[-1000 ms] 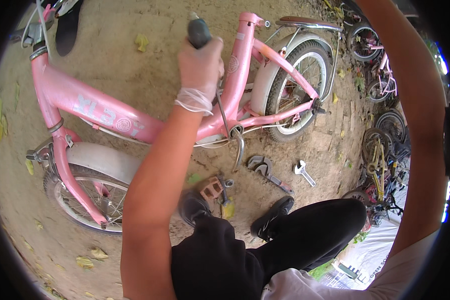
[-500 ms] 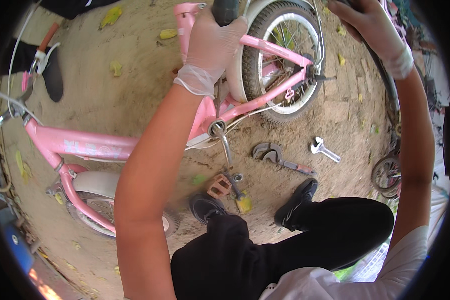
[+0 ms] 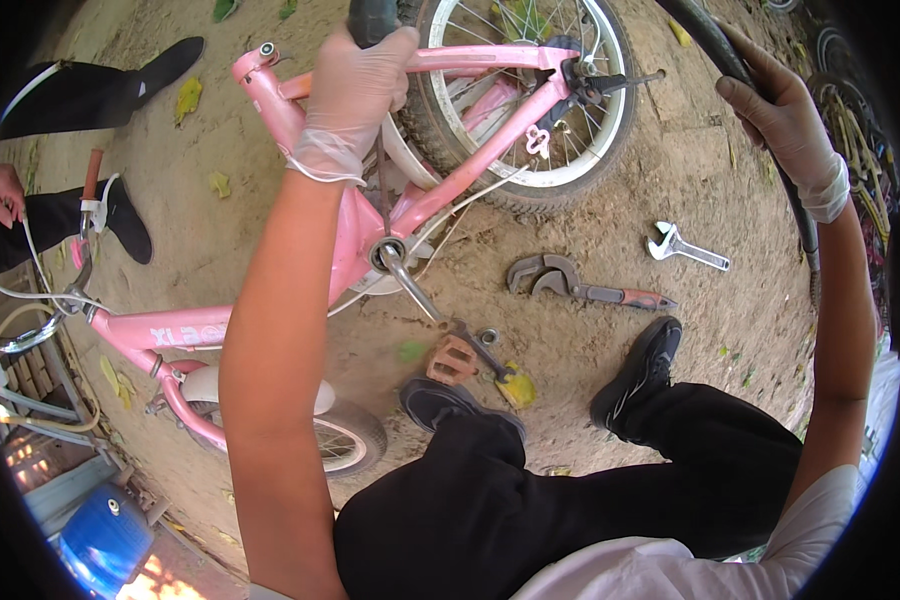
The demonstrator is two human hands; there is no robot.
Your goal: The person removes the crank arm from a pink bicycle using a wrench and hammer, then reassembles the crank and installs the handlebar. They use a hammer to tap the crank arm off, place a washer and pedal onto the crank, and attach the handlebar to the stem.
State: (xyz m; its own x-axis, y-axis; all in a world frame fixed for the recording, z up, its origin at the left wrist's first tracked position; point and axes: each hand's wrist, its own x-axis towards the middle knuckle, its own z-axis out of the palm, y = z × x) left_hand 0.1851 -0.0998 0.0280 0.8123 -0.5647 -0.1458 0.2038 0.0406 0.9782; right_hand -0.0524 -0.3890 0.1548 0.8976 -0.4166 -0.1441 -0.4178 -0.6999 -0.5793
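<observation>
A pink bicycle point(image 3: 160, 325) lies on its side on the ground. My gloved left hand point(image 3: 355, 95) is wrapped around a tool with a thick black handle point(image 3: 372, 20), which looks like a screwdriver. Its thin dark shaft point(image 3: 382, 180) runs down toward the bottom bracket point(image 3: 388, 252), where a bent metal crank point(image 3: 420, 295) sticks out with an orange pedal point(image 3: 452, 360) near its end. On the right, my gloved right hand point(image 3: 785, 120) is closed around a long, black, curved tube-like thing point(image 3: 715, 40); whether it is a tyre I cannot tell.
A pipe wrench point(image 3: 580, 290) and an adjustable wrench point(image 3: 685, 247) lie on the dirt beyond my shoes point(image 3: 640, 375). A metal ring point(image 3: 488, 337) is by the pedal. Another person's hand point(image 3: 3, 195) and legs show at the left, near the handlebar; a blue container point(image 3: 105, 535) stands lower left.
The view has shifted, so the bicycle's frame sits further left and the wrenches lie further right. Another person's hand has come into view. Both my hands keep their grip.
</observation>
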